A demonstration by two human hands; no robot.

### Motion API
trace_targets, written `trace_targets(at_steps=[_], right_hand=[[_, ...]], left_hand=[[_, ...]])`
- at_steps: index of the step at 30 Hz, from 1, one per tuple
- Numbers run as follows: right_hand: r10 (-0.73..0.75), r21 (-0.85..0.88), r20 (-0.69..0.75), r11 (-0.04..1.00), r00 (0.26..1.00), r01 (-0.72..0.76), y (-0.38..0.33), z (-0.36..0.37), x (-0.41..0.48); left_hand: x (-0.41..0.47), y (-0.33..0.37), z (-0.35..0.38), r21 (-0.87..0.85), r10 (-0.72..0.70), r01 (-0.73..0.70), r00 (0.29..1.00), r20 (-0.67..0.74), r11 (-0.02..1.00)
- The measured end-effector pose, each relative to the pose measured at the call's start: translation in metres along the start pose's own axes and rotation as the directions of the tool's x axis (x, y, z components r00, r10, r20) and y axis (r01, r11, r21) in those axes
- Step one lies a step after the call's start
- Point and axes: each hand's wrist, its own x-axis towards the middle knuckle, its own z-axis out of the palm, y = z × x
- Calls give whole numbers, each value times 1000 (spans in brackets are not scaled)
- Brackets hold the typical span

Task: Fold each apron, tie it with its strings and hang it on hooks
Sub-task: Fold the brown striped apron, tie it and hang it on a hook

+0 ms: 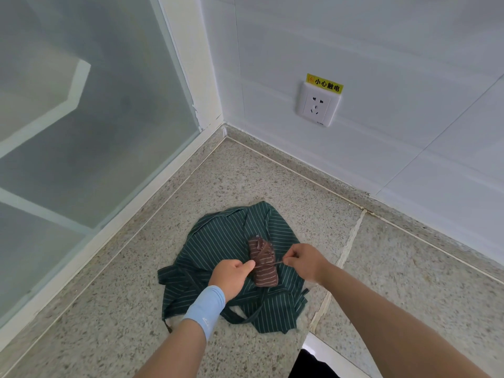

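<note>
A small brown striped apron (pixel 263 264), folded into a tight bundle, lies on top of a crumpled dark green striped apron (pixel 218 241) on the speckled stone counter (pixel 395 268). My left hand (pixel 231 276), with a light blue wristband, pinches the bundle's left side. My right hand (pixel 302 261) pinches a thin string that runs taut from the bundle's right side. The green apron's straps trail toward the counter's near edge. No hooks are in view.
A frosted glass panel (pixel 81 118) in a white frame borders the counter on the left. A white tiled wall with a power socket (pixel 317 105) and a yellow warning label stands behind. The counter's near edge drops off at the lower right.
</note>
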Motion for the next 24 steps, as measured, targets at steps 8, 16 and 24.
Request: trace_targets(at_steps=[8,16,24], right_hand=[[-53,-115,-46,992,998,47,-1,2,5],[-128,-271,-66,957,990,106,-23,-12,11],[51,-185,-316,976,947,-114,-42,18,-40]], left_hand=[[4,-7,-3,488,389,-311,919,-63,816],[14,4,-13,683,803,-707,508,313,181],[-1,14,-9,741,673,-585,696,250,329]])
